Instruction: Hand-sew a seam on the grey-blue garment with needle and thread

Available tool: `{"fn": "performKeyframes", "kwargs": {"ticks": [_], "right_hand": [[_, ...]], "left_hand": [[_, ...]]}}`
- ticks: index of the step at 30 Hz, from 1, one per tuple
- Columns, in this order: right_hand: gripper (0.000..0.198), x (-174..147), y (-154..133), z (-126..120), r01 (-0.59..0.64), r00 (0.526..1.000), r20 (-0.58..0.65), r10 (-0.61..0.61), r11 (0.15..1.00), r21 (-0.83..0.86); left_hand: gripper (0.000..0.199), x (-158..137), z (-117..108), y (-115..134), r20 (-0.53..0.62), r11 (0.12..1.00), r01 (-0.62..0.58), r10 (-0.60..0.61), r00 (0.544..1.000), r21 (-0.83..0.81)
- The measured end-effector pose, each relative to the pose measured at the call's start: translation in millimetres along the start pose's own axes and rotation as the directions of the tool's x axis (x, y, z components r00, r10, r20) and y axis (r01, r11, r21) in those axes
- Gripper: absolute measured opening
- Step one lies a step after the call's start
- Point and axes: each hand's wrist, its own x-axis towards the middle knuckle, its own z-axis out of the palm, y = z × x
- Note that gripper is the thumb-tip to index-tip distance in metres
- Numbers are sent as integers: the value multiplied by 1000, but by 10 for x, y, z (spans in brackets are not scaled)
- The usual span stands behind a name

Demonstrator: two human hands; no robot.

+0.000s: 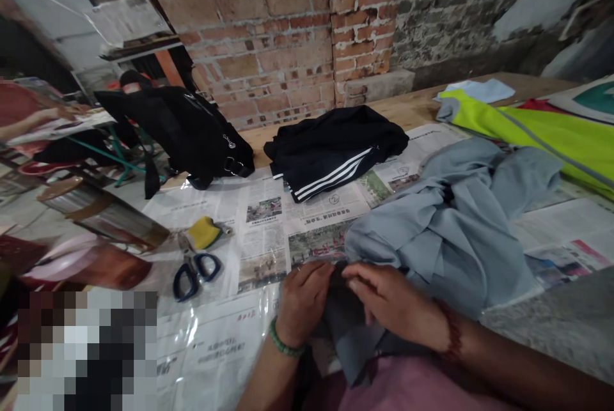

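Close to my body at the table's front edge, both hands grip a piece of dark grey cloth (pixel 346 321). My left hand (pixel 304 302), with a green bead bracelet at its wrist, has its fingers closed on the cloth's upper edge. Facing it, my right hand (pixel 391 302) pinches the same edge with thumb and fingers; a red-brown bracelet circles that wrist. The cloth hangs below the fingers towards my lap. Just beyond my right hand lies a crumpled light grey garment (pixel 446 225). Whether a needle or thread sits between the fingertips is too small to tell.
Newspaper under clear plastic (pixel 215 347) covers the table. On the left are blue-handled scissors (pixel 194 270), a yellow sponge-like piece (pixel 204 232), a metal flask (pixel 103 213) and a black bag (pixel 187 130). Folded black clothing (pixel 336 149) and a neon-yellow vest (pixel 518 130) lie farther back.
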Motion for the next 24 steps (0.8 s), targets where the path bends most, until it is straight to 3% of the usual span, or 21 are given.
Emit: {"fn": "performKeyframes", "kwargs": {"ticks": [2, 5, 7, 8, 10, 12, 15, 20, 24], "right_hand": [[20, -58, -69, -160, 128, 986, -83, -142, 980, -153], [18, -31, -101, -358, 231, 916, -256, -310, 927, -296], [19, 74, -75, -437, 218, 870, -370, -328, 926, -307], [19, 145, -58, -458, 209, 870, -385, -307, 938, -278], [19, 297, -33, -465, 193, 925, -304, -230, 970, -147], [22, 431, -29, -431, 151, 983, -110, -147, 988, 30], [30, 543, -35, -343, 40, 994, 97, -59, 981, 190], [17, 533, 20, -304, 29, 987, 151, -54, 986, 167], [10, 436, 54, -377, -44, 993, 115, 18, 971, 234]], "left_hand": [[17, -1, -13, 9, -32, 1000, 10, -9, 999, 18], [16, 13, -27, 35, -62, 998, -20, 24, 998, 63], [17, 21, -28, 53, -71, 995, -43, 50, 996, 92], [18, 24, -26, 61, -72, 994, -50, 57, 996, 102], [18, 23, -20, 69, -67, 993, -51, 58, 996, 109], [17, 15, -15, 68, -63, 993, -58, 65, 996, 108], [18, -2, -12, 56, -57, 991, -62, 69, 996, 114], [20, -7, -17, 48, -31, 990, -47, 51, 998, 132], [19, 7, -18, 51, -30, 993, -36, 39, 999, 114]]}}
